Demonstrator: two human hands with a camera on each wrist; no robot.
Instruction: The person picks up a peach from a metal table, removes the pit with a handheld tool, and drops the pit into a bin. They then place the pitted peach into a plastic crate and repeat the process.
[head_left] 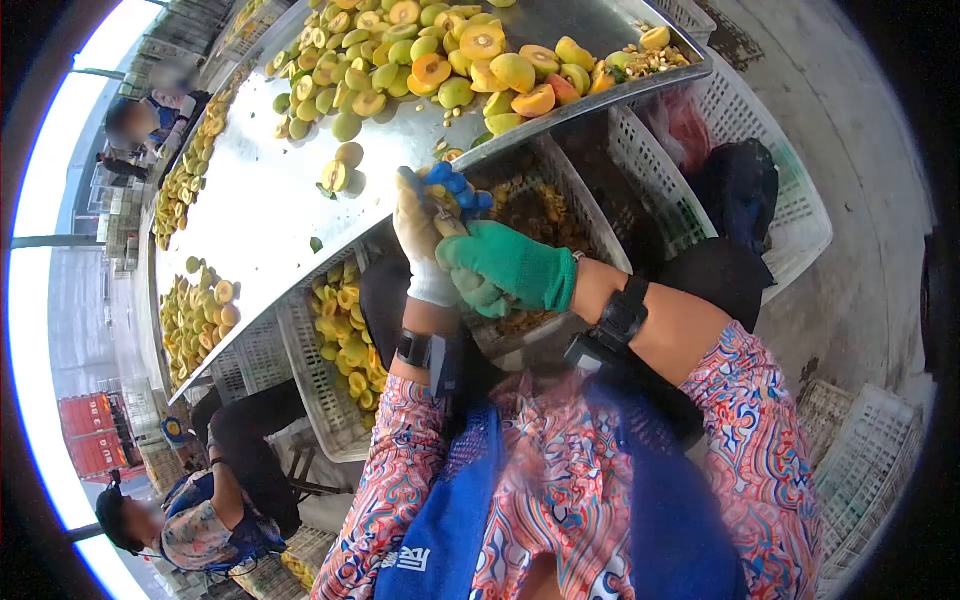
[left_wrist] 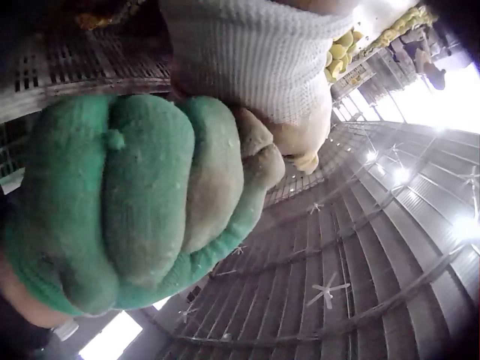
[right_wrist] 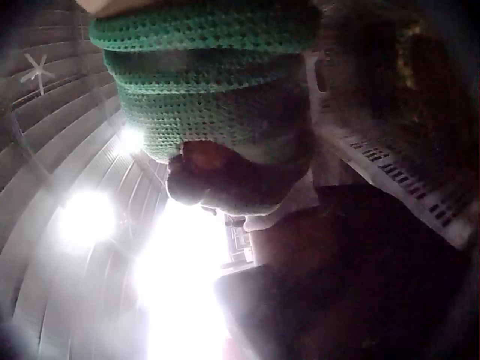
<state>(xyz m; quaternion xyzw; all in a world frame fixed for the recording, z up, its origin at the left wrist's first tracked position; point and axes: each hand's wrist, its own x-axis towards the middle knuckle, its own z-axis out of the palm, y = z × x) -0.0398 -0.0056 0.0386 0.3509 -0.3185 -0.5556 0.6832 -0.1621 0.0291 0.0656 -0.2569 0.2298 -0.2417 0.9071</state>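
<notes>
My left hand (head_left: 428,230), in a white glove with blue fingers, is raised over the near edge of the metal table. Its fingers curl round a yellowish fruit half (head_left: 441,199), mostly covered by the hands. Close against it, my right hand (head_left: 510,265) in a green glove is curled into a fist, thumb side toward the fruit. Whatever the right fist grips is mostly hidden, and I cannot tell its kind. The left wrist view shows the green fist beside the white cuff (left_wrist: 247,60). Below the hands stands a crate (head_left: 585,195) with wet yellow scraps.
Halved yellow-green fruit (head_left: 405,52) is heaped on the metal table (head_left: 250,250). Under its edge, at left, a white crate (head_left: 305,370) holds more halves. Crates (head_left: 785,190) stand at right, one with a dark bag (head_left: 740,190). Another person (head_left: 215,510) sits at lower left.
</notes>
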